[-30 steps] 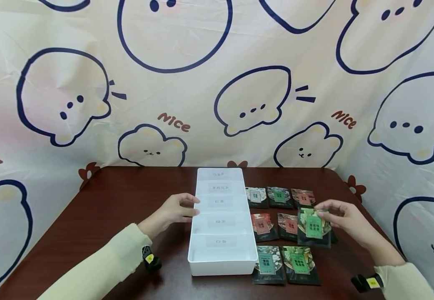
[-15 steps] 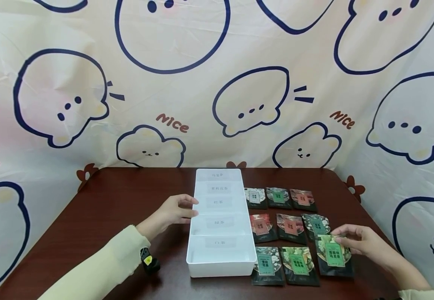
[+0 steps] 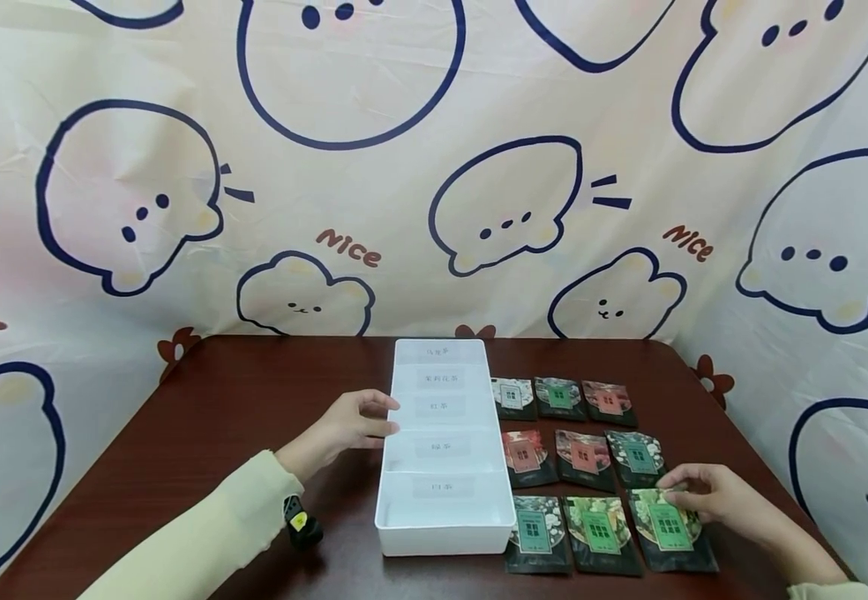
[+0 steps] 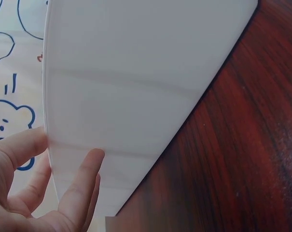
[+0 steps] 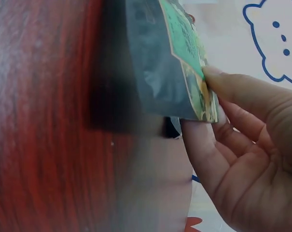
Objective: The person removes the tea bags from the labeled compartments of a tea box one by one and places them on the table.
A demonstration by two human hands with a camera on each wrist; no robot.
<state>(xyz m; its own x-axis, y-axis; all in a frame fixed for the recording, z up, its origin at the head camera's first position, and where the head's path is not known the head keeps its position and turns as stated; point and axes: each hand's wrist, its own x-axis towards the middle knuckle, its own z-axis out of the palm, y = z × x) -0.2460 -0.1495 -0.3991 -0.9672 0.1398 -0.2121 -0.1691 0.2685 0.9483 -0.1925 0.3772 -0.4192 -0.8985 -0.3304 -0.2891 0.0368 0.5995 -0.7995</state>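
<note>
My right hand [image 3: 719,500] pinches the upper edge of a green-labelled tea packet [image 3: 670,537] at the right end of the front row. In the right wrist view the thumb lies on the face of this black-backed tea packet [image 5: 160,72] and a finger is behind it, with the table close below. My left hand [image 3: 347,425] touches the left side of a long white divided box [image 3: 441,540]. The left wrist view has fingertips [image 4: 95,157] against the box's outer wall [image 4: 126,58] and others up at its rim.
Several tea packets lie in rows right of the box, including a white-labelled one [image 3: 512,398], a red-labelled one [image 3: 527,457] and a green-labelled one [image 3: 599,533]. Paper labels [image 3: 441,487] mark the box's compartments. A printed cloth [image 3: 396,183] hangs behind the brown table [image 3: 254,392].
My right hand has carried the green-labelled tea packet from over the middle row toward me, down to the right end of the front row. My left hand stays at the box.
</note>
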